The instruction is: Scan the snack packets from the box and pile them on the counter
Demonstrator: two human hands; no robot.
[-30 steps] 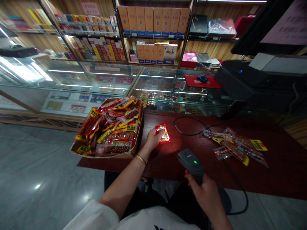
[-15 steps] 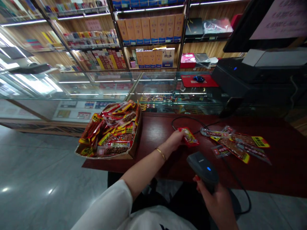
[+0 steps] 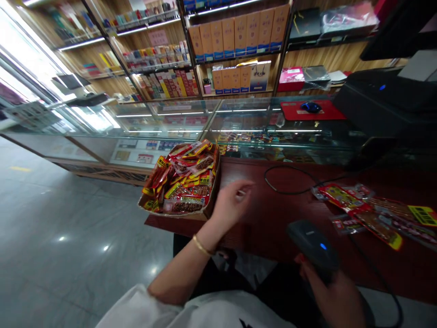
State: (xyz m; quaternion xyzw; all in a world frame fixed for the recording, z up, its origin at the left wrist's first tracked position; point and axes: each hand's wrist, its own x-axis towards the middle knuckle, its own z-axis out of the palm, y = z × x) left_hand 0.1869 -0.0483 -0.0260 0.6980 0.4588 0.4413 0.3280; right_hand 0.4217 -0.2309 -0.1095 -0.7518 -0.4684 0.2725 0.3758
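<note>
My left hand [image 3: 232, 200] is over the brown table, just right of the cardboard box [image 3: 213, 202]. Its fingers are loosely curled, with a gap between them and nothing visible inside. Red and yellow snack packets [image 3: 187, 182] fill the box. My right hand [image 3: 336, 291] grips a black barcode scanner [image 3: 314, 248] with a blue light, held above the front of the table. To the right, several snack packets lie in a loose pile, a red and yellow packet [image 3: 344, 198] on top.
A black cable [image 3: 290, 192] loops across the table. Behind it stands a glass display counter [image 3: 246, 120] with a red mat [image 3: 314, 110] and a computer mouse [image 3: 311, 107] on top. Dark equipment [image 3: 382, 107] occupies the right back. Shelves of boxed goods line the wall.
My left hand has released the red and yellow packet on the pile and moved left towards the box. My right hand still holds the scanner. The camera view has turned left.
</note>
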